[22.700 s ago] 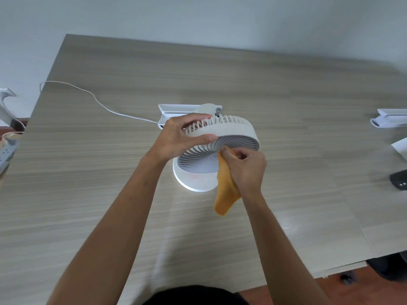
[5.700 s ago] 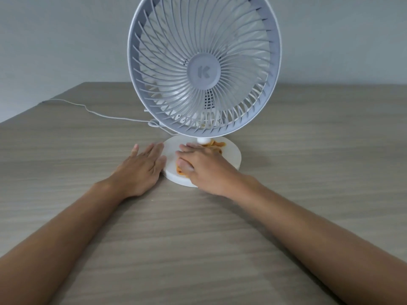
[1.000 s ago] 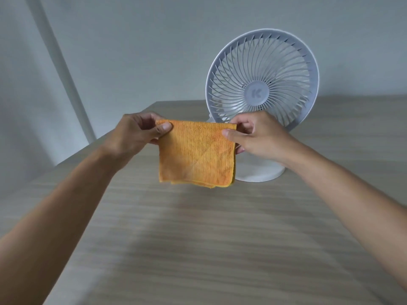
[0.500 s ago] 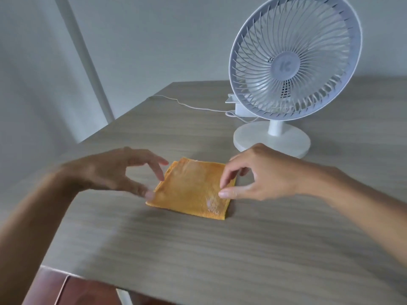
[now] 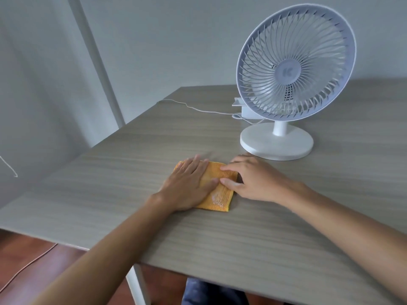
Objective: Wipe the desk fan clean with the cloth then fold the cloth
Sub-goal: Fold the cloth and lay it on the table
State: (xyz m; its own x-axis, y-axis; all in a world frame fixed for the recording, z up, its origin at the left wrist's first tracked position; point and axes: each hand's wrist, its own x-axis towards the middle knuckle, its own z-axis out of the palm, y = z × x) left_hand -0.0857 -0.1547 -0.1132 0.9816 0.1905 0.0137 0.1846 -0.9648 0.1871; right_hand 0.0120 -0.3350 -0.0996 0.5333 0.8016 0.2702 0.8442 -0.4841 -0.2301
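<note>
Folding looks all but finished: the small square orange microfibre cloth point(image 5: 221, 190) lies flat on the grey wood-grain table point(image 5: 220, 243), near the upright white desk fan point(image 5: 290, 89). Left hand point(image 5: 189, 186) presses it, palm spread; right hand's point(image 5: 253, 179) loosely curled fingertips rest on its edge, gripping nothing

Support surface: wood-grain table point(image 5: 220, 243), grey-brown, w/ pale leg under its near edge. Items resting directly on it: folded orange cloth point(image 5: 220, 194), lying flat near the front-left corner; white desk fan point(image 5: 295, 69), upright on its round base, behind and right of cloth; thin white cable point(image 5: 198, 109) running left from behind the fan.
</note>
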